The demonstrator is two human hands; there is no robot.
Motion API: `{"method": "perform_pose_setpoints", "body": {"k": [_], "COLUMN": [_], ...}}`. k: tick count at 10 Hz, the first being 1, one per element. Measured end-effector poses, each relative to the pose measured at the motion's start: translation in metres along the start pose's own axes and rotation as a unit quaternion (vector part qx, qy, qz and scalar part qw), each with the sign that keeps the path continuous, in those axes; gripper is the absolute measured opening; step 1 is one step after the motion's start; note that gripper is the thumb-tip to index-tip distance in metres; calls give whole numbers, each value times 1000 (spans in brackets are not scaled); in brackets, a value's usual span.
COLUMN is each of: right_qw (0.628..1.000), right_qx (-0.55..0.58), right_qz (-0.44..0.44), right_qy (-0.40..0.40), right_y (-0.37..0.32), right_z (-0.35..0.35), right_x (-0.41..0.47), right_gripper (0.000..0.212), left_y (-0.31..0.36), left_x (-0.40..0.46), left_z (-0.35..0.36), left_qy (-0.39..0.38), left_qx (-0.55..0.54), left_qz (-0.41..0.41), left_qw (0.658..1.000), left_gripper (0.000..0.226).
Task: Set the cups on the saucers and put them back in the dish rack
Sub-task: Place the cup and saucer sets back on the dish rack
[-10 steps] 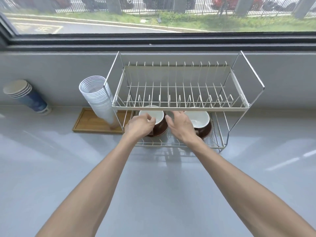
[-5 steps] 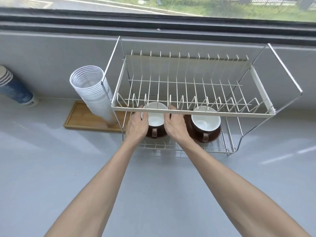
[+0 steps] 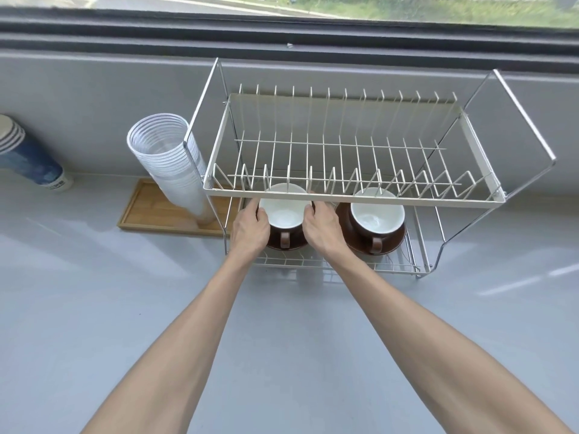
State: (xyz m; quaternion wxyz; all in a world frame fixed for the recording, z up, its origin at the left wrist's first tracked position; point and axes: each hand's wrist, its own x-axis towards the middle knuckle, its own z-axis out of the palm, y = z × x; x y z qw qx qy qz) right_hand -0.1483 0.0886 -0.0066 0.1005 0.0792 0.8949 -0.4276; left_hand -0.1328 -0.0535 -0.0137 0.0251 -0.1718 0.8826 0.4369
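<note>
Seating left cup [image 3: 283, 211] and saucer [image 3: 286, 244] in dish rack [image 3: 354, 195] lower tier; left hand [image 3: 250, 231], right hand [image 3: 321, 228] fingers clasping it; likely next: releasing without tipping

Both hands [image 3: 283, 228] cupped, arms outstretched.

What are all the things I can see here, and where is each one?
rack: one, white wire with two tiers, on the counter by the window.
left cup: one, brown with white inside, lower tier, between the hands.
right cup: one, brown with white inside, lower tier, on a saucer.
saucers: two, brown, under the cups.
plastic cups: one stack, clear, leaning at the rack's left end.
tray: one, wooden, under that stack.
paper cups: one stack, blue and white, far left.
counter: one, grey.
left hand: on the left cup's left side.
right hand: on its right side.
</note>
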Motion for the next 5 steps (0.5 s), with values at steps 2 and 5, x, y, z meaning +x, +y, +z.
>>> {"method": "perform_pose_setpoints", "body": {"k": [2,5], "right_qw": [1000,979], "right_qx": [-7,-183], "right_qz": [-2,-20], "right_qy": [-18,-89], "right_y": [-3,-17], "right_z": [-8,-45], "right_x": [-9,-36], "right_gripper": [39,50], "left_y": [3,13], "left_x": [-4,-15], "left_z": [-8,-53], "left_qy": [-48,-204], "left_qx": [-11,183], "left_qz": [11,15], "left_qw": [999,961], "left_gripper": [39,60]}}
